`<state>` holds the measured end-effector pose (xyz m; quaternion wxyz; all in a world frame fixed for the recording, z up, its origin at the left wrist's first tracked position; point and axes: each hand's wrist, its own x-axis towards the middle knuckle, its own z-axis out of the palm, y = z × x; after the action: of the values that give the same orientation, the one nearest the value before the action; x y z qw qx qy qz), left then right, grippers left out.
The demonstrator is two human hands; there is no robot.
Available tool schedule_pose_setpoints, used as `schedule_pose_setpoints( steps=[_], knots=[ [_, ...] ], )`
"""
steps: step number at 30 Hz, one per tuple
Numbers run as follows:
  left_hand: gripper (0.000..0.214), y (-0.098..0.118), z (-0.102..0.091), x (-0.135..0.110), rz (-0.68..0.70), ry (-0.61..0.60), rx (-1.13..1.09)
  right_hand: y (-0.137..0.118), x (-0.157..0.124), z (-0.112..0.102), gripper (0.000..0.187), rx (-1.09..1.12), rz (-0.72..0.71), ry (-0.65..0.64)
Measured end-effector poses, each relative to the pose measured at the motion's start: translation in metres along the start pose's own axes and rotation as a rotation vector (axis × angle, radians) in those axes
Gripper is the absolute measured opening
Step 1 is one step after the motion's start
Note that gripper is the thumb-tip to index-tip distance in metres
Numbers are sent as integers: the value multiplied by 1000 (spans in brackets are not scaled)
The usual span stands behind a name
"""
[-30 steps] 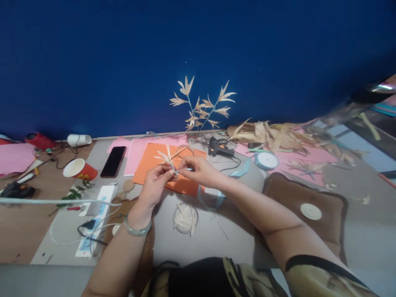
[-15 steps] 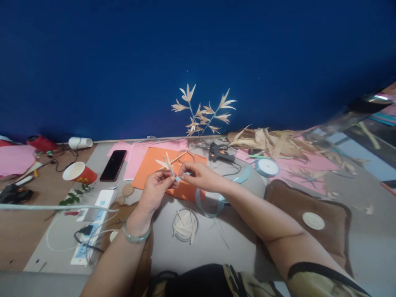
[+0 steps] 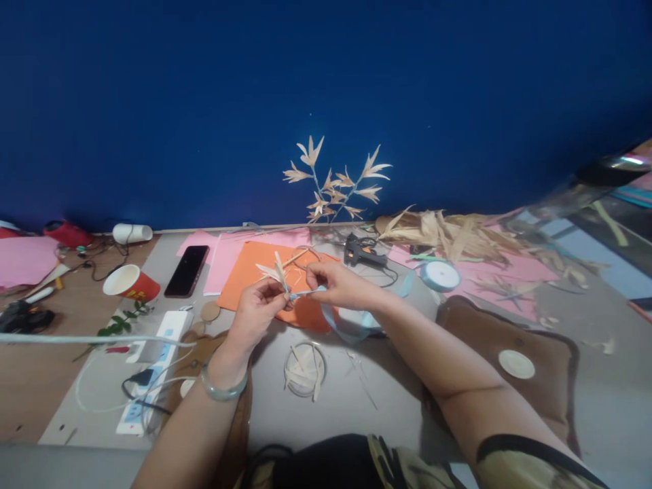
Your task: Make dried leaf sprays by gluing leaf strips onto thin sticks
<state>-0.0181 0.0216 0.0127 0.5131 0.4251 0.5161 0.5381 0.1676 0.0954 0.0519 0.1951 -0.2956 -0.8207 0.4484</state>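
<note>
Head view shows us, closest in, a mottled cloth sleeve (image 3: 530, 462) with a black edge and a smooth, glassy bangle (image 3: 224, 389). On the matte grey surface (image 3: 356, 421) lies a shallow round dish (image 3: 324, 367) heaped with flat, pale strips (image 3: 304, 375). To the right we have a plump brown cushion (image 3: 553, 353) with a darker, piped edge and a thin cream disc (image 3: 516, 364) on top.

Beyond the dish, our left hand (image 3: 261, 312) keeps a narrow grip, thumb and fingertips pinching the base of a husk flower (image 3: 275, 270), whose dry, pointed petals splay upward over the orange sheet (image 3: 244, 268). Our right hand (image 3: 343, 285) has a narrow grip too, pinching a pale-blue strip (image 3: 307, 293) that runs almost straight between both hands. Below it curls a glossy ribbon loop (image 3: 351, 333); we cannot tell whether the two join.

Farther off, we see a flat, ring-shaped spool (image 3: 440, 275), a black glue gun (image 3: 363, 252) and papery, crumpled husks (image 3: 443, 232). Behind them a slender, forked branch (image 3: 329, 193) bears spiky husk blooms against a plain, deep-blue wall (image 3: 326, 68).
</note>
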Motion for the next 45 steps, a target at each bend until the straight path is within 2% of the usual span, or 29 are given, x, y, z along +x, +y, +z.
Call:
schedule_pose_setpoints(
  steps=[4,8,12,16,21,25,33,41,45],
  knots=[
    [13,2,0,-1,44,-20,68,-1,0,-1,25,110,-26,-103],
    [13,5,1,-2,46,-11,91,-2,3,3,28,199,29,-185],
    [14,7,3,-3,52,6,108,5,6,5,37,146,23,-196],
    [14,4,3,-3,51,-13,122,15,7,6,28,133,9,-208],
    [14,2,3,-2,50,-46,189,13,6,4,19,159,-24,-125],
    [13,2,3,-2,72,-47,204,9,5,2,15,91,-70,-81],
    [6,1,4,-3,134,-29,320,7,4,3,21,62,-46,-163],
    [10,2,6,-3,81,-40,268,11,8,8,18,293,-59,-200],
    [12,1,5,-3,57,-44,249,16,10,9,24,182,-16,-216]
  ],
)
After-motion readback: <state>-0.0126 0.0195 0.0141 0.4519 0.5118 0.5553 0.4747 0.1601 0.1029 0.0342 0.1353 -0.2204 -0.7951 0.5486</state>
